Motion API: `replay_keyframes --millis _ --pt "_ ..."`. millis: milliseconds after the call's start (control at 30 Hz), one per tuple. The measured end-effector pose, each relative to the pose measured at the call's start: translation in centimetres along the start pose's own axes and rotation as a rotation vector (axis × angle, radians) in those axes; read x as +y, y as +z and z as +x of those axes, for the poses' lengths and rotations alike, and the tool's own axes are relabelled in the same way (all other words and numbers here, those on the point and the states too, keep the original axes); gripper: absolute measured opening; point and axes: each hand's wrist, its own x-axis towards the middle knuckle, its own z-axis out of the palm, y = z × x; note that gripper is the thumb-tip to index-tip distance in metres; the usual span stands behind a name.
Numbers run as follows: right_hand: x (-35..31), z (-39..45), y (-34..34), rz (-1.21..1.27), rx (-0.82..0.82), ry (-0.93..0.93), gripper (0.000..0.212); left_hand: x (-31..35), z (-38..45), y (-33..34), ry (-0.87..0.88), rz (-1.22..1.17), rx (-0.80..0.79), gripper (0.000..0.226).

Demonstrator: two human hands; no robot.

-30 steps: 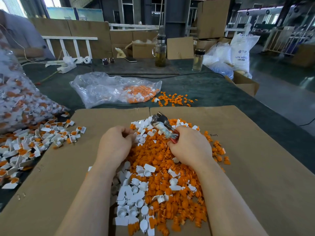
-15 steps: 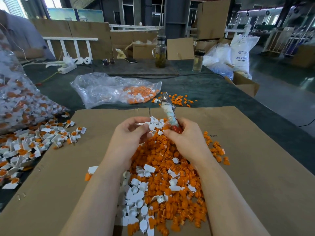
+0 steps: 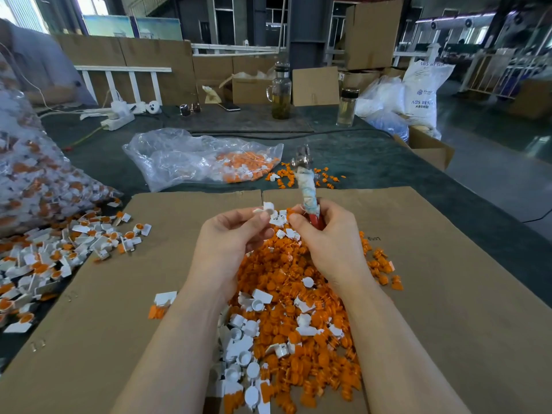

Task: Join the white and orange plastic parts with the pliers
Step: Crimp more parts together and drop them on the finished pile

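A heap of loose orange and white plastic parts (image 3: pixel 286 297) lies on the cardboard sheet (image 3: pixel 448 294) in front of me. My left hand (image 3: pixel 230 243) pinches a small white part (image 3: pixel 266 208) between thumb and fingertips above the heap. My right hand (image 3: pixel 331 237) grips the pliers (image 3: pixel 306 183) by their red, tape-wrapped handles, with the metal jaws pointing up and away. Its fingertips lie close to the white part. I cannot tell whether it also holds an orange part.
Joined white-and-orange pieces (image 3: pixel 53 258) lie spread at the left beside a full clear bag (image 3: pixel 33 174). Another clear bag (image 3: pixel 191 158) with parts lies beyond the cardboard. Two glass bottles (image 3: pixel 280 91), boxes and white sacks (image 3: pixel 418 91) stand at the table's far side.
Both hands rose from the heap and came together. The pliers swung from tilted left to upright. My left hand now shows a white part held at its fingertips.
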Motion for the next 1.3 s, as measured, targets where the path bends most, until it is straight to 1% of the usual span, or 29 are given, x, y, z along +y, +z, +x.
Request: replay_keyframes --millis 100,233,567,800,1033,1167,1300 --pt "-0.3 -0.1 0.1 0.065 0.001 -0.037 0.01 -0.1 -0.1 0.2 0.003 0.036 0.067 0.013" --pt "-0.4 -0.3 0.4 0.094 -0.019 -0.06 0.007 0.1 -0.3 0.5 0.029 -0.016 0.059 0.011" --pt "-0.2 -0.3 0.9 -0.002 0.041 -0.094 0.011 0.3 -0.8 1.3 0.016 -0.06 0.054 0.002" --pt "-0.2 -0.4 1.0 -0.023 0.087 -0.099 0.01 0.4 -1.1 1.6 0.065 -0.065 0.071 0.005" --pt "-0.2 -0.5 1.3 -0.064 0.105 -0.119 0.013 0.4 -1.2 1.7 0.144 -0.007 0.105 0.009" --pt "-0.3 -0.6 1.3 -0.047 0.113 -0.125 0.011 0.3 -1.2 1.6 0.218 0.093 0.119 0.007" --pt "-0.3 -0.6 1.2 -0.095 0.11 -0.132 0.012 0.2 -1.3 1.8 0.257 0.183 0.132 0.007"
